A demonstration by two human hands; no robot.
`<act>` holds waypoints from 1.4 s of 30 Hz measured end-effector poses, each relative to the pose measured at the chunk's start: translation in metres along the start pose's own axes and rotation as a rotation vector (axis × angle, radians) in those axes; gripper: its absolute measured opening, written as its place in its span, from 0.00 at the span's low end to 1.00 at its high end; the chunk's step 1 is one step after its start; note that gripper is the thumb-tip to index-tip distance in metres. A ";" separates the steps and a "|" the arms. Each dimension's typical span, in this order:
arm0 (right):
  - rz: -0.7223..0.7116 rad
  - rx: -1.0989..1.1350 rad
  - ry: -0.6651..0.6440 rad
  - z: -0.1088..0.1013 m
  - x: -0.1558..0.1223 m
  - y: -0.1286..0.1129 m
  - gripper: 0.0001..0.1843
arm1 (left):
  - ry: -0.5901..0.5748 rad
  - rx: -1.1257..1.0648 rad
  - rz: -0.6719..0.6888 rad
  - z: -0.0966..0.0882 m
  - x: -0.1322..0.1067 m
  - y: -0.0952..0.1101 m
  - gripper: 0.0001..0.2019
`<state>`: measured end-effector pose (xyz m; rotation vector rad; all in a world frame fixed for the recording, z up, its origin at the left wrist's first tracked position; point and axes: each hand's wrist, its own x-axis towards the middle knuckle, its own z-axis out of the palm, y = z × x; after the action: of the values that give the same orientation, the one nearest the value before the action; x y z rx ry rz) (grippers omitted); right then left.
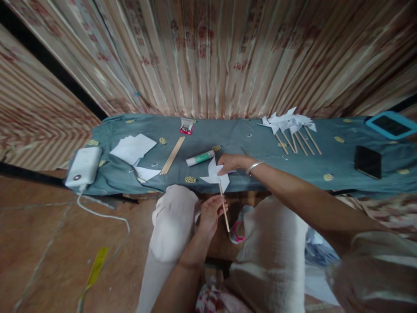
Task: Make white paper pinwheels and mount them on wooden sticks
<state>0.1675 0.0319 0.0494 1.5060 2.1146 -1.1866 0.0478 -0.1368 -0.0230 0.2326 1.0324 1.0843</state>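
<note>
A white paper pinwheel (213,173) on a thin wooden stick (226,217) is held over the front edge of the cloth-covered table. My left hand (211,211) is closed around the stick below the pinwheel. Against the pinwheel's right side, the fingers of my right hand (230,163) are pressed together on the paper. A white and green glue stick (200,158) lies just behind the pinwheel. To its left are several loose wooden sticks (172,155) side by side. A small red and white box (186,126) with shiny bits inside stands open at the back.
White paper sheets (133,148) and scissors (138,174) lie at left, near a white power bank (84,167) with a cable hanging to the floor. Several finished pinwheels (289,121) are piled at back right. A black phone (368,161) and a blue-framed tablet (391,124) lie far right.
</note>
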 end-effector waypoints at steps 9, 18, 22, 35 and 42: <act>0.003 -0.032 0.002 0.002 0.005 0.000 0.16 | 0.029 -0.011 0.027 0.005 -0.002 -0.004 0.18; -0.015 -0.069 -0.015 -0.001 0.005 -0.002 0.13 | 0.047 -0.032 0.013 0.006 -0.003 -0.003 0.23; -0.010 -0.059 -0.016 -0.001 0.007 -0.001 0.14 | 0.040 -0.046 -0.004 0.006 -0.003 -0.001 0.23; -0.009 0.062 -0.030 0.003 0.006 0.005 0.11 | 0.039 -0.088 -0.044 -0.004 0.001 -0.002 0.22; 0.004 0.116 -0.075 0.001 0.009 0.010 0.14 | 0.041 -0.122 -0.067 -0.005 0.001 0.001 0.20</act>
<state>0.1724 0.0387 0.0386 1.4880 2.0255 -1.3638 0.0433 -0.1365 -0.0255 0.0767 1.0001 1.0908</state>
